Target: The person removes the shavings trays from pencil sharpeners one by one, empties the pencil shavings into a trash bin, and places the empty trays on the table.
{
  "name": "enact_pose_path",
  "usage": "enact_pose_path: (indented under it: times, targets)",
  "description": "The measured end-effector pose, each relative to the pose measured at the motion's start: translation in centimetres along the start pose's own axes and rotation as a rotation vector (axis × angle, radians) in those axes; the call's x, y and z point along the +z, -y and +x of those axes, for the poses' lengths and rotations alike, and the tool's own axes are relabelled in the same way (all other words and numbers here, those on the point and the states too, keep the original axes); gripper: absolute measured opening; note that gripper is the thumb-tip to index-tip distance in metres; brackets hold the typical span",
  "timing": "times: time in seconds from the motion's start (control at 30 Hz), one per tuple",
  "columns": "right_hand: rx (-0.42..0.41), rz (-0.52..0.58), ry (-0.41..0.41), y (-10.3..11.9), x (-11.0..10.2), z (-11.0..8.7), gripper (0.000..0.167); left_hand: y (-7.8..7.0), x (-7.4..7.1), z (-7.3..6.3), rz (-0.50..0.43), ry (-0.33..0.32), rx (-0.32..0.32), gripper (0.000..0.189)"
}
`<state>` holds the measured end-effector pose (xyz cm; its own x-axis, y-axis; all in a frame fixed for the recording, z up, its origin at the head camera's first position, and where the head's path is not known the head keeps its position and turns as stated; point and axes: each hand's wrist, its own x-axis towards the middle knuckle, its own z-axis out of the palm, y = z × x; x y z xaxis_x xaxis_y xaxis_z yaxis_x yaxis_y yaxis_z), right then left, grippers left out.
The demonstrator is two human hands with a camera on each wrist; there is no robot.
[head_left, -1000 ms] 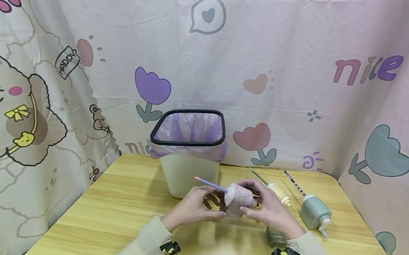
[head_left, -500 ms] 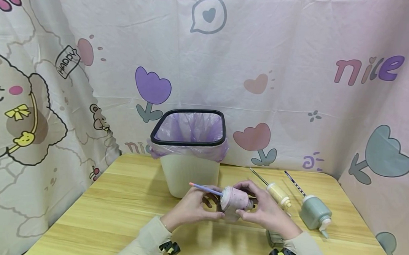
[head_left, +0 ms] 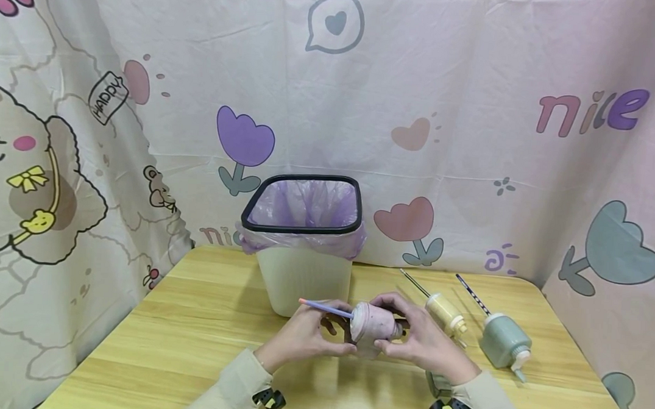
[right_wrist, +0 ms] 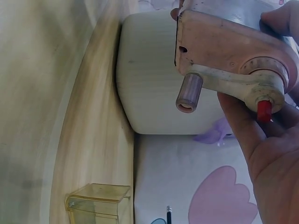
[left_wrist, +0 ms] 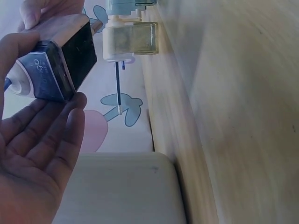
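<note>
Over the table, a pink crank pencil sharpener [head_left: 376, 324] lies tilted on its side between both hands, and a blue-purple pencil [head_left: 327, 309] sticks out of its front toward the left. My right hand [head_left: 426, 336] grips the body near the crank end. My left hand [head_left: 306, 338] pinches the front end, thumb on one side and fingers on the other. The left wrist view shows the sharpener's dark see-through shavings drawer [left_wrist: 46, 74] between that thumb and the fingertips. From the right wrist, the crank arm [right_wrist: 224, 86] and a red knob [right_wrist: 264, 111] are visible.
A pale bin [head_left: 302, 283] with a purple bag [head_left: 353, 247] stands behind the hands. To the right lie a yellow sharpener [head_left: 445, 312] and a grey-green sharpener [head_left: 505, 341], each with a pencil. A small grey-green box [head_left: 438, 384] sits by the right wrist.
Both hands have shifted slightly left with the sharpener, which sits a little lower. Its pencil now points left at a flatter angle. The hold looks the same.
</note>
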<state>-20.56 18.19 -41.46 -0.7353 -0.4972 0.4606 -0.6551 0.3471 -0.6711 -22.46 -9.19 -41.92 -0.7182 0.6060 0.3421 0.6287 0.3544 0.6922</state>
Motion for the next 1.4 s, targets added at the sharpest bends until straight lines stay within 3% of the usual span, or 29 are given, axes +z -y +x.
enact_pose_path:
  times: [0.57,0.77,1.4]
  targets:
    - [0.0,-0.002,0.009,-0.1,0.3,-0.1,0.064,0.4,-0.3,-0.4,-0.025,-0.008,0.004,0.054]
    - [0.024,-0.018,-0.007,-0.3,0.0,-0.3,0.064,0.7,-0.9,-0.6,-0.035,-0.038,-0.011,0.05]
    - [0.021,-0.034,-0.001,-0.3,0.0,-0.2,0.065,0.8,-1.3,-1.1,-0.054,-0.036,-0.056,0.051]
